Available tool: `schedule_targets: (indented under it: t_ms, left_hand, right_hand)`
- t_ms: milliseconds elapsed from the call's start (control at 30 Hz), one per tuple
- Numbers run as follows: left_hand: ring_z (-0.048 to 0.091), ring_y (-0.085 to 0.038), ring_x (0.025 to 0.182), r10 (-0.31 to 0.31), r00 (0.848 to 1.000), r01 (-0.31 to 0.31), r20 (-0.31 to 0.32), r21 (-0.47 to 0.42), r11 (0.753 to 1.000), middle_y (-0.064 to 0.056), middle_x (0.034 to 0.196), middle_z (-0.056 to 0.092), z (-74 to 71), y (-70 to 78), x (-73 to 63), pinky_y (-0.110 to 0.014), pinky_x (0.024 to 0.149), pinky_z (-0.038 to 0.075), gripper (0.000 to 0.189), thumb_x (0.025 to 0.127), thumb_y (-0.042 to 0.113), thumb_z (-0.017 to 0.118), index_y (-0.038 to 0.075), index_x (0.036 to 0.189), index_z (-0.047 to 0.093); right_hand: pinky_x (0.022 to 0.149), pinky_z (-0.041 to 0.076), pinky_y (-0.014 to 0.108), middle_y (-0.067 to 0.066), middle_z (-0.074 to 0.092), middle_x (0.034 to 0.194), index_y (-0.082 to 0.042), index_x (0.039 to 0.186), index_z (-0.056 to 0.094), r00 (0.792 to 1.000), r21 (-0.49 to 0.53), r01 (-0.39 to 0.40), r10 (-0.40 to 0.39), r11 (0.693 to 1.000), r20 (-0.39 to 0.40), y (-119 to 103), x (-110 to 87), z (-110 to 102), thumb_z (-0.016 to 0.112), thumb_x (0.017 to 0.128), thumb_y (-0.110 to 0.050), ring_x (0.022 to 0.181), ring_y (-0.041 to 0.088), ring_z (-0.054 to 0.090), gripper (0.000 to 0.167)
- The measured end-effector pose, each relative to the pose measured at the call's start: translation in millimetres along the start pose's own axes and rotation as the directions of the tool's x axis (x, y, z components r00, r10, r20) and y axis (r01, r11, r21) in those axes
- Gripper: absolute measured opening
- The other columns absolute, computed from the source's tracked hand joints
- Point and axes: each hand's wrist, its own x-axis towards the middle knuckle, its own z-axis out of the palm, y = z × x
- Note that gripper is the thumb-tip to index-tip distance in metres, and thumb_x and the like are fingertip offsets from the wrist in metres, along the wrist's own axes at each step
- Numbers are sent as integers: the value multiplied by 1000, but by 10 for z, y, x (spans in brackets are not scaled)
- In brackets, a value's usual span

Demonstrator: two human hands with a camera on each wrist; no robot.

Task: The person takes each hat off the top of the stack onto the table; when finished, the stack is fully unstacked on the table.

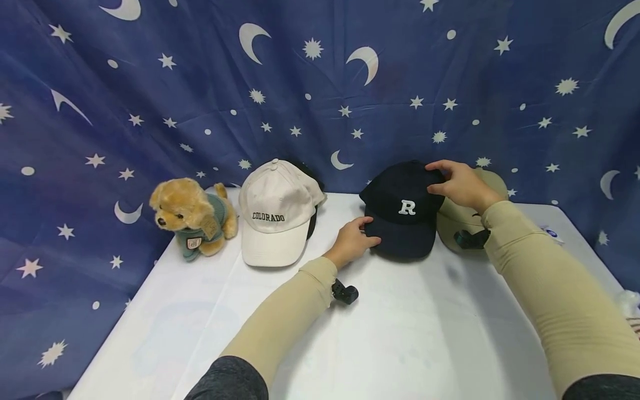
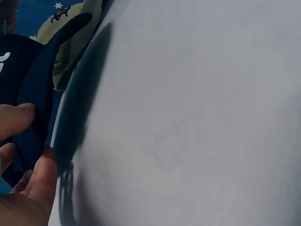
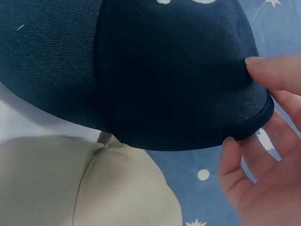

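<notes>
A dark navy baseball cap (image 1: pixel 387 214) with a white letter R stands tilted up, its brim toward me. My left hand (image 1: pixel 351 241) pinches the left side of the brim; in the left wrist view the thumb (image 2: pixel 19 117) lies on one face and fingers (image 2: pixel 43 174) reach around the edge. At the crown's right side, my right hand (image 1: pixel 462 184) grips the cap's rim, thumb on the outer fabric and fingers around the edge in the right wrist view. Behind that hand sits a khaki cap (image 1: pixel 452 228), partly hidden by the navy cap and the right wrist.
Left of the navy cap, a cream cap (image 1: pixel 277 244) marked COLORADO leans over a black cap (image 1: pixel 312 222), mostly hidden. A plush dog (image 1: pixel 187 208) in a green sweater sits farther left. The white table (image 1: pixel 400 333) ends against a blue star-patterned curtain (image 1: pixel 300 72).
</notes>
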Motion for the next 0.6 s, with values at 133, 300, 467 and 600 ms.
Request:
schedule_targets:
  t_ms: [133, 300, 467, 600]
  left_hand:
    - [55, -23, 122, -1, 1000, 0, 2, 45, 999, -11, 133, 60, 35, 10, 49, -32, 101, 44, 60, 89, 20, 78, 12, 143, 56]
    - [53, -25, 127, -14, 1000, 14, -8, 80, 997, -13, 137, 58, 70, 21, 94, -33, 105, 42, 61, 89, 18, 78, 10, 144, 54]
    - [47, -28, 134, -7, 1000, 10, -29, 122, 992, -16, 142, 53, 118, 45, 146, -33, 109, 37, 62, 88, 18, 78, 9, 144, 54]
    - [47, -28, 134, -17, 999, 22, -32, 134, 991, -17, 142, 52, 145, 50, 182, -33, 110, 37, 61, 88, 17, 78, 9, 144, 53]
  right_hand:
    - [77, 44, 36, 24, 58, 114, -1, 143, 50, 1000, -19, 2, -2, 1000, 1, 50, 46, 3, 70, 92, -13, 97, 31, 53, 56]
    - [79, 44, 39, 26, 57, 117, 0, 143, 49, 1000, -33, 0, 1, 999, 18, 106, 112, -2, 70, 92, -15, 99, 33, 51, 57]
    - [79, 43, 40, 29, 54, 125, 2, 143, 48, 1000, -50, -8, 10, 999, 30, 147, 161, -24, 69, 92, -15, 104, 36, 50, 58]
    - [79, 43, 41, 29, 55, 121, 1, 143, 49, 1000, -56, -11, 13, 998, 29, 164, 208, -11, 69, 92, -16, 103, 36, 50, 58]
